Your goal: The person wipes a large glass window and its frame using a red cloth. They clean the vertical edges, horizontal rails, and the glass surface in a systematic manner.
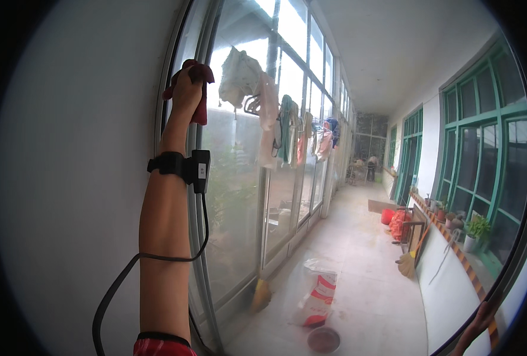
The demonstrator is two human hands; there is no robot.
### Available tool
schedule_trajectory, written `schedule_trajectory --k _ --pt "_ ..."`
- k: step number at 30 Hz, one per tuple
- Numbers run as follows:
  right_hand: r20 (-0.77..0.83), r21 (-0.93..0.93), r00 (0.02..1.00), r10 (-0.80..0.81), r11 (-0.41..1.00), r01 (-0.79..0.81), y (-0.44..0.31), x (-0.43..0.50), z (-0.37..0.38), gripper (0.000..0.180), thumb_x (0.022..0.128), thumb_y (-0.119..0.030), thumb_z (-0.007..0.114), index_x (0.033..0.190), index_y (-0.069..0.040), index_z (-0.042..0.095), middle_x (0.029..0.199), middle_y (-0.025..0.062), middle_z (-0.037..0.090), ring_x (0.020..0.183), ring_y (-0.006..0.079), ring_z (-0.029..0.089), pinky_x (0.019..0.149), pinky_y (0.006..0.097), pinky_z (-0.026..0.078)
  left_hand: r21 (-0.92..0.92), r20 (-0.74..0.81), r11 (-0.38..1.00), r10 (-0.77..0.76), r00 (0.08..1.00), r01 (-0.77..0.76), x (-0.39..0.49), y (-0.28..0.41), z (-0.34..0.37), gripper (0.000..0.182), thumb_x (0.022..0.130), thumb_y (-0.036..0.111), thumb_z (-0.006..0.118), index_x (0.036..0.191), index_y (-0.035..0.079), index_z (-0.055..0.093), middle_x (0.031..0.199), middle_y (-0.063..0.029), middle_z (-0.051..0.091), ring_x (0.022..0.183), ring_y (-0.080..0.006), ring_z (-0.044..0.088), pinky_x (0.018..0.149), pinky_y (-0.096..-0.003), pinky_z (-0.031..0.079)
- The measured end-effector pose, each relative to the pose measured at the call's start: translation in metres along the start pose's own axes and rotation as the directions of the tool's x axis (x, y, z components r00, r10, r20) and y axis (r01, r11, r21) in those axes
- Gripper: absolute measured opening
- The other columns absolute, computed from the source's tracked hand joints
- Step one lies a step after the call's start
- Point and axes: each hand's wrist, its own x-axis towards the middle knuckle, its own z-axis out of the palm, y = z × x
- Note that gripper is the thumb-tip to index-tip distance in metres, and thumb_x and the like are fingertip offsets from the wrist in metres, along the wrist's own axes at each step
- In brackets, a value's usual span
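Note:
My left hand (187, 91) is raised high, holding a dark red cloth (199, 107) against the edge of a glass pane and its metal frame (205, 40). The cloth is bunched around the fingers and one end hangs down. A black strap with a small device (200, 171) sits on the left wrist, and its black cable (116, 285) loops down past the forearm. At the lower right my right hand (474, 327) grips the dark-edged window frame (508, 276); only part of it shows.
Beyond the glass, a corridor holds hanging clothes (270, 107), a plastic bag (319, 293) and a round basin (324, 340) on the floor. One broom (261, 296) stands left, another (408, 264) right. Potted plants (477, 229) line a ledge under green windows. A plain wall (81, 155) is at left.

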Motion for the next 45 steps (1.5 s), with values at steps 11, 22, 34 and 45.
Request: schedule_trajectory --k 11,22,34,45 --pt "-0.062 0.083 0.93 0.363 0.93 -0.357 0.022 -0.015 -0.009 0.055 0.091 -0.014 0.059 0.133 0.012 0.037 0.128 0.0248 0.05 0.113 0.0298 0.053 0.098 0.0353 0.042 -0.147 0.155 0.636 0.772 0.617 -0.758 -0.068 0.143 0.058 0.051 0.08 0.0 0.062 0.127 0.014 0.048 0.136 -0.0135 0.043 0.121 -0.0321 0.047 0.102 -0.039 0.04" --pt "0.041 -0.197 0.997 0.062 0.979 -0.053 0.053 -0.009 -0.023 0.059 0.094 -0.028 0.052 0.142 -0.002 0.028 0.139 0.0218 0.04 0.126 0.0362 0.041 0.104 0.0444 0.034 -0.108 0.128 0.984 0.158 0.979 -0.145 0.015 0.05 0.012 0.043 0.094 0.018 0.048 0.134 0.005 0.043 0.127 -0.0155 0.052 0.112 -0.0257 0.054 0.096 -0.0343 0.041" --pt "0.072 -0.275 0.997 -0.037 0.96 0.055 0.057 -0.015 -0.016 0.056 0.097 -0.032 0.042 0.146 -0.013 0.024 0.147 0.0148 0.031 0.136 0.0323 0.029 0.111 0.0445 0.027 -0.188 0.177 0.773 0.634 0.753 -0.606 0.02 0.173 0.091 0.044 0.088 0.007 0.055 0.13 0.012 0.045 0.13 -0.0129 0.049 0.114 -0.027 0.053 0.095 -0.0359 0.043" --pt "0.145 -0.117 0.988 0.047 0.993 -0.03 0.023 -0.013 -0.015 0.057 0.095 -0.028 0.051 0.143 -0.008 0.029 0.145 0.0146 0.035 0.133 0.032 0.034 0.11 0.0421 0.028 -0.416 0.316 0.52 0.852 0.418 -0.746 -0.267 0.282 0.113 0.054 0.067 0.003 0.071 0.119 0.012 0.057 0.135 -0.0125 0.044 0.126 -0.0321 0.042 0.099 -0.0485 0.036"
